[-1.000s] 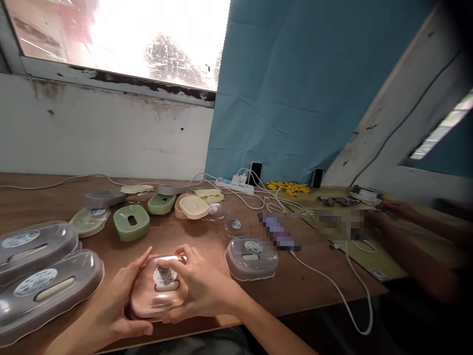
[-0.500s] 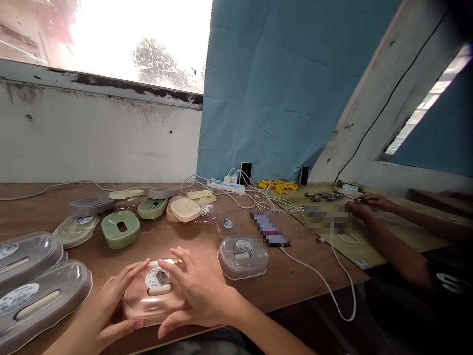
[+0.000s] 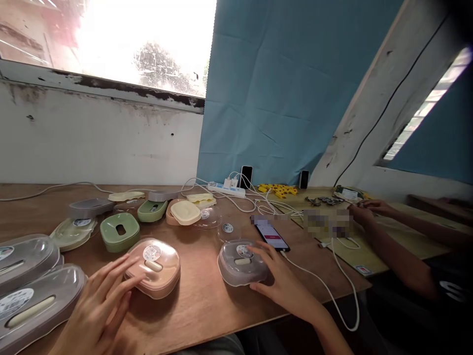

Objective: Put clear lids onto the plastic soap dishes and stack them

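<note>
The pink lidded container [image 3: 166,268] sits flat on the brown table [image 3: 199,308], in front of me and left of centre, its sticker and pale bar facing up. I have my left hand [image 3: 101,303] at its near left side, fingers loosely spread and reaching over the lid's edge; the hand is open and grips nothing, though I can't tell whether the fingertips touch. To the right, well apart from it, stands the grey lidded container [image 3: 238,273]. My right hand [image 3: 286,283] is at its right side, thumb and fingers parted wide around a corner; I can't tell whether they have hold of it. Behind the pink container I see a green box [image 3: 127,239] with a slot. Long grey containers [image 3: 44,296] lie at far left, a phone [image 3: 272,236] beyond my right hand. Farther right, a co-worker's hands [image 3: 358,213] are over the neighbouring table.
</note>
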Action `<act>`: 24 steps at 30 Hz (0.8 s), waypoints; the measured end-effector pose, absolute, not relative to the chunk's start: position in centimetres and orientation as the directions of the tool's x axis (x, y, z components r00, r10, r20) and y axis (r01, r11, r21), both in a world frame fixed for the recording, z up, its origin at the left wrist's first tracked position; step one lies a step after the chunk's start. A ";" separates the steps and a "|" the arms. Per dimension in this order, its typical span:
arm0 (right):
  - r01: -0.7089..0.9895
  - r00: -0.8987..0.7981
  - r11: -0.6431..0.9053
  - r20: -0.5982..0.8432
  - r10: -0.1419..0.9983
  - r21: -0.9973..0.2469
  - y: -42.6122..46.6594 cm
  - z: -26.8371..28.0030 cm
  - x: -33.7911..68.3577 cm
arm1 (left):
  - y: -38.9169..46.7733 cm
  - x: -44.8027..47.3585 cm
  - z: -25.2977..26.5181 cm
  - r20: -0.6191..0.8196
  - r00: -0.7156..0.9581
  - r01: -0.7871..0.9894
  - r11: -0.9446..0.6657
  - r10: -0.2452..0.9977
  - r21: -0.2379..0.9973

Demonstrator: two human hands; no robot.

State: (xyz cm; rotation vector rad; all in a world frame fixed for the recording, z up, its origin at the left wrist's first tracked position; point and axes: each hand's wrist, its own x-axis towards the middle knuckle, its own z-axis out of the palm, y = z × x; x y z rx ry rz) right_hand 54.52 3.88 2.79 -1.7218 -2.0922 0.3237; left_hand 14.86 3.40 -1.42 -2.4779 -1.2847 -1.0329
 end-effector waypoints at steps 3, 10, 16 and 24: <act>0.894 -0.154 0.225 0.206 0.966 -0.387 3.9 2.9 52.5 | 2.9 15.8 -1.0 0.648 0.419 0.748 -0.646 0.637 0.152; 0.956 -0.124 0.166 0.182 0.975 -0.242 5.1 3.4 44.5 | 3.5 15.4 -1.1 0.620 0.496 0.718 -0.689 0.608 0.100; 0.861 -0.420 0.435 0.113 0.900 -0.262 5.8 4.2 42.8 | 2.7 15.3 -0.8 0.596 0.469 0.670 -0.702 0.652 0.241; 0.707 -0.621 0.676 0.276 0.734 -0.206 4.4 4.3 41.5 | 2.4 18.1 -0.9 0.549 0.547 0.562 -0.763 0.632 0.319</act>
